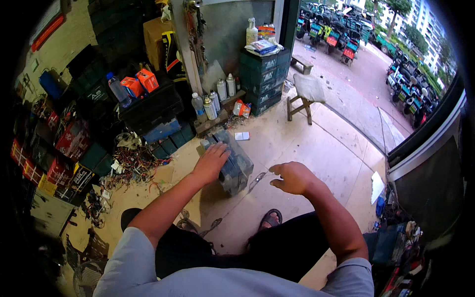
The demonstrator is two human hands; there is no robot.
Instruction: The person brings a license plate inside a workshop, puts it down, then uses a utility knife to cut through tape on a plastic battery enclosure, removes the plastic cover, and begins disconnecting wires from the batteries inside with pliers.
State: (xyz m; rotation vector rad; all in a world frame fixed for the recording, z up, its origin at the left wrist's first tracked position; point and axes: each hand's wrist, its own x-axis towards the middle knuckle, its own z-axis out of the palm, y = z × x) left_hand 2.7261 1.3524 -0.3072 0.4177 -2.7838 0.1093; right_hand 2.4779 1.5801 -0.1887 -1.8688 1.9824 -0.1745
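A grey-black battery block [237, 171] with ridged seams stands on the floor in front of my feet, a little left of centre. On its upper left side rests my left hand [212, 162], fingers laid flat over the surface and not wrapped around it. My right hand [292, 178] hovers to the right of the block, apart from it, with thumb and fingers spread and nothing between them. Just beyond the block a small white card with a red edge [242, 136] lies on the floor. Black cord or strap pieces [257, 179] trail along the floor beside the block.
Spray cans [221, 89] and a stack of dark green batteries [267, 74] stand by the door. A stool [308, 91] sits near the doorway. At left are tangled wires [141, 166] and a black box [153, 106] carrying orange boxes and a bottle. Parked scooters [334, 32] show outside.
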